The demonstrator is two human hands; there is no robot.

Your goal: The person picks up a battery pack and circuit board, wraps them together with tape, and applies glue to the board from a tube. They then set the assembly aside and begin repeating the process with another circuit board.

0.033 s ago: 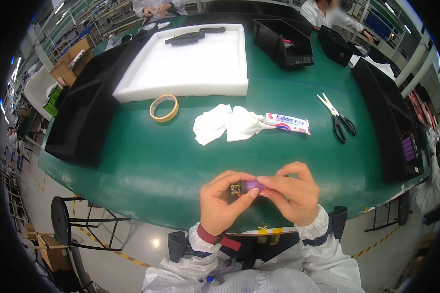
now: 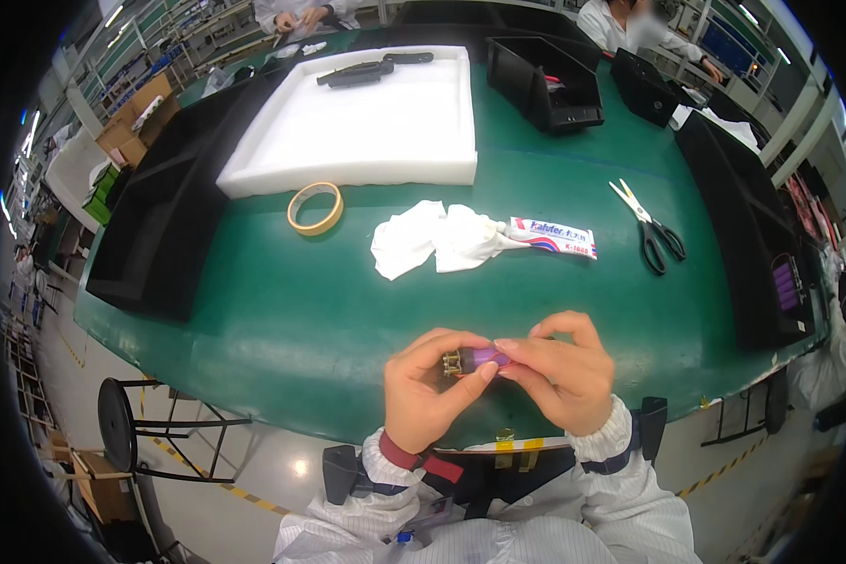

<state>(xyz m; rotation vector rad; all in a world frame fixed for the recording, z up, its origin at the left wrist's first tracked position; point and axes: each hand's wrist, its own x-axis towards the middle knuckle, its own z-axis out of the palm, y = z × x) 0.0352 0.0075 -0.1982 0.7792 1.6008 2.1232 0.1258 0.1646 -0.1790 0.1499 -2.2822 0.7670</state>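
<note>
Close to the table's near edge, both hands meet around a small purple battery cell [image 2: 482, 356] with a dark collar and a brass-coloured metal piece [image 2: 452, 364] at its left end. My left hand [image 2: 423, 390] grips it between thumb and fingers. The thumb and forefinger of my right hand [image 2: 569, 376] pinch the cell's right end and cover most of it. Beyond the hands lie a crumpled white cloth [image 2: 423, 240] and a white tube [image 2: 553, 238] with red and blue print, its left end against the cloth.
A yellow tape roll [image 2: 316, 209] and black-handled scissors [image 2: 650, 228] lie on the green table [image 2: 282, 310]. A white foam tray [image 2: 367, 174] holds dark parts. Black bins [image 2: 150, 235] line the left; a black holder [image 2: 752, 235] with purple cells stands right. Two people work beyond.
</note>
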